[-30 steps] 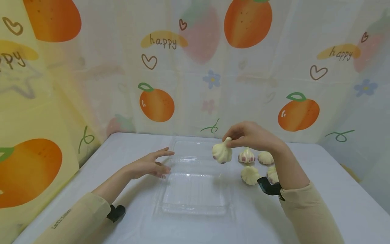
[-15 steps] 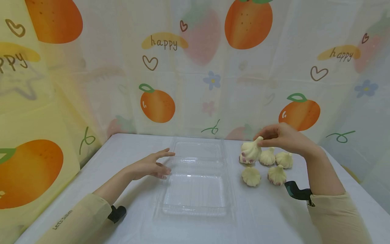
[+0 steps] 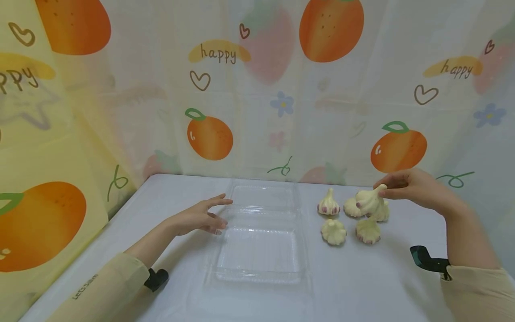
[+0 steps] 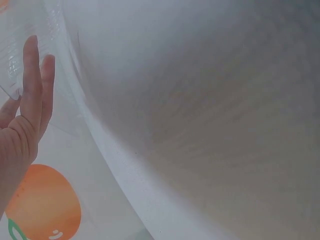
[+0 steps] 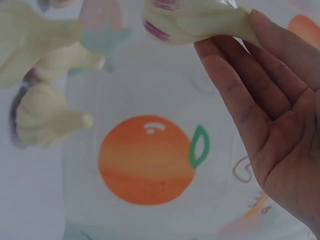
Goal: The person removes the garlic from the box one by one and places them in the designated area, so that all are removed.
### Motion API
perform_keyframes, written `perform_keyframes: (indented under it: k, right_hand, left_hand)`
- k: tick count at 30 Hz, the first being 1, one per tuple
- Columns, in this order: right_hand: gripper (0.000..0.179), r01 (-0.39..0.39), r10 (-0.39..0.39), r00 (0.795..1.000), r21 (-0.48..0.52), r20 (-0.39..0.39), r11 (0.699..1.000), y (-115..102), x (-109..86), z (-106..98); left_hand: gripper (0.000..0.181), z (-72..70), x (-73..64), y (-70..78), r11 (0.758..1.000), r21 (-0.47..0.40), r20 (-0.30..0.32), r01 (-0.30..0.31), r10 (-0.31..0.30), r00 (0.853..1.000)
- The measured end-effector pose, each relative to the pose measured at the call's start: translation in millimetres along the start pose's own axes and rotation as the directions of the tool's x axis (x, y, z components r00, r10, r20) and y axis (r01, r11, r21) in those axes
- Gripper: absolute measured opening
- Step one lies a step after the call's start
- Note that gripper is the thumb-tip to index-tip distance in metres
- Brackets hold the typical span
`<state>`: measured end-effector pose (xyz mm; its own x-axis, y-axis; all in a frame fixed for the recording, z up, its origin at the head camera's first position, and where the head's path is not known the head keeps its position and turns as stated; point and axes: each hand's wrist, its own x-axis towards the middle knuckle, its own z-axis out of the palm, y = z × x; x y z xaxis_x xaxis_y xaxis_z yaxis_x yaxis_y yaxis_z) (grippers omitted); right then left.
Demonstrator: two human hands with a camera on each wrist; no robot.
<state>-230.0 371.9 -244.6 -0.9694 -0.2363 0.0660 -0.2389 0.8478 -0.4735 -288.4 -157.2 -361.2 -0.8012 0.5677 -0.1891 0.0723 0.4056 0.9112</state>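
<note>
My right hand [image 3: 420, 191] pinches a garlic bulb [image 3: 368, 202] by its stem, holding it over the back right of a group of bulbs. In the right wrist view the held garlic bulb [image 5: 187, 22] shows purple streaks, with fingertips and thumb at its stem. Several pale garlic bulbs stand on the table, among them a front left bulb [image 3: 333, 232] and a back left bulb [image 3: 329, 205]; the held one partly covers two at the back. My left hand [image 3: 201, 218], fingers loosely extended, is at the left edge of a clear plastic clamshell box [image 3: 257, 252], lid laid back.
A white cloth covers the table [image 3: 354, 286]. Behind it hangs a curtain [image 3: 249, 147] printed with oranges and hearts. On the left a yellow-tinted side of the curtain [image 3: 44, 161] runs along the table edge.
My right hand has carried the garlic bulb rightward, from beside the clamshell box to over the back right of the group. My left hand has stayed in place.
</note>
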Motion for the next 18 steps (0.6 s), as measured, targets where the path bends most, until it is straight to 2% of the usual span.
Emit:
perform_keyframes:
  k: [11,18]
  right_hand:
    - [0.032,-0.064,0.066,0.997,-0.034,0.030,0.997,43.5,-15.3,-0.3]
    - [0.034,-0.079,0.081,0.996,-0.045,0.038,0.996,60.0,-19.8,3.5]
  left_hand:
    - [0.077,-0.1,0.1,-0.6,1.000,0.003,0.003,-0.005,0.005,1.000]
    - [0.077,0.0,-1.0,1.8,1.000,-0.001,0.007,-0.011,0.011,1.000]
